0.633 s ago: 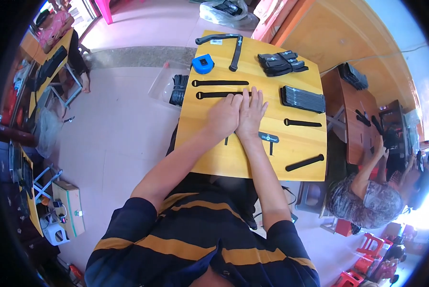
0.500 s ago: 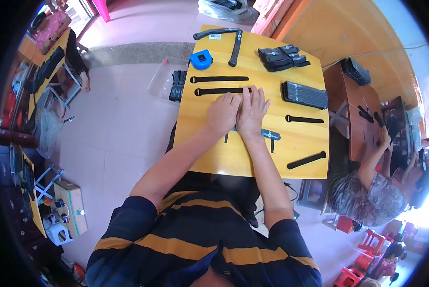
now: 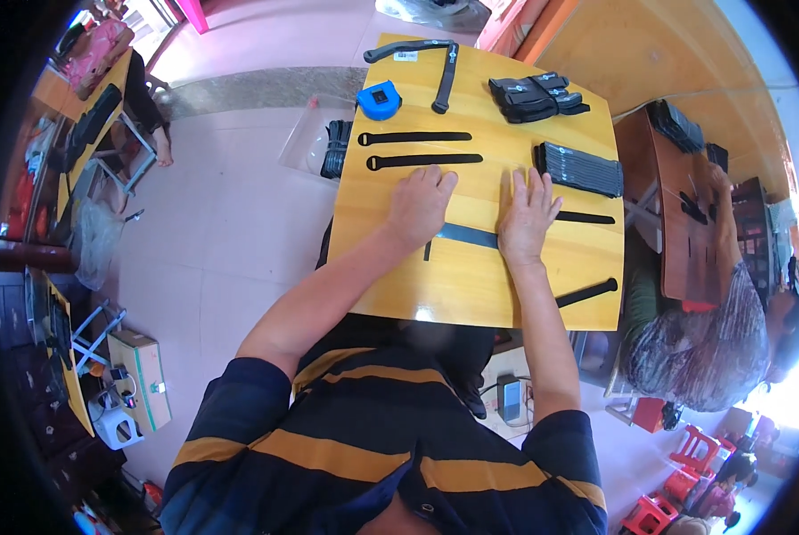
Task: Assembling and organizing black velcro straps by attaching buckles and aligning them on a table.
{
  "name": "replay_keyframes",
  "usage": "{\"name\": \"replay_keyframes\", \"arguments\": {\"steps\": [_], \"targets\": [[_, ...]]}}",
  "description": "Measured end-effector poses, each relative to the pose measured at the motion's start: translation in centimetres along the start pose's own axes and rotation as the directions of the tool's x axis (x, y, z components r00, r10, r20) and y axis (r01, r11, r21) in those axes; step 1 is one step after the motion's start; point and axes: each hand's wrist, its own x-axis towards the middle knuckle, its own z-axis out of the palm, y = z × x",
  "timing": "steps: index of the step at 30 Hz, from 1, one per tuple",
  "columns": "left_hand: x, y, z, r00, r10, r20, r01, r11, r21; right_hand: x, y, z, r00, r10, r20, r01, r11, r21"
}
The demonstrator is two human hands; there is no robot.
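Note:
A grey-blue strap [image 3: 471, 235] lies across the yellow table [image 3: 399, 290], its middle showing between my hands. My left hand [image 3: 419, 207], fingers curled, is closed at the strap's left end, and the hand hides that end. Flat over the right end rests my right hand [image 3: 528, 218], open with fingers apart. Just beyond my left hand are two black looped straps, a nearer strap [image 3: 426, 161] and a farther strap [image 3: 415, 137]. Partly covered by my right hand and forearm are a black strap [image 3: 586, 217] and another black strap [image 3: 588, 292].
A blue tape measure [image 3: 380, 100] and a bent grey strap [image 3: 446, 78] lie at the far left. Toward the far right sit a strap bundle [image 3: 538, 96] and a neat strap stack [image 3: 579, 169]. Another person [image 3: 698, 334] works at a brown table [image 3: 684, 241] on the right.
My right hand has slid right, away from my left hand, uncovering the strap's middle. My left hand stays at nearly the same place. The co-worker's arm has reached farther forward.

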Motion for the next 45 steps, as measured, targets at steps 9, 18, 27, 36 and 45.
{"name": "replay_keyframes", "arguments": {"steps": [9,18,27,36,45], "targets": [[-0.3,-0.5,0.0,1.0,0.022,-0.019,-0.022,1.0,0.004,-0.5,1.2,-1.1,0.999,0.044,0.014,-0.042,0.995,-0.089],[0.9,1.2,-1.0,0.996,0.073,0.054,-0.078,0.992,0.096,-0.7,2.2,-1.4,0.993,-0.072,-0.098,0.057,0.988,-0.147],[1.6,3.5,1.3,0.986,0.1,0.136,-0.091,0.993,-0.075,-1.3,2.7,-0.9,0.991,-0.071,-0.112,0.069,0.997,-0.023],[-0.7,-2.5,-1.7,0.975,0.221,0.005,-0.219,0.962,0.161,-1.1,2.7,-1.3,0.994,-0.025,-0.107,0.013,0.993,-0.116],[-3.6,-7.6,-5.5,0.996,0.063,-0.067,-0.051,0.985,0.164,-1.3,2.6,-1.2,0.992,-0.007,-0.128,-0.008,0.993,-0.115]]}}
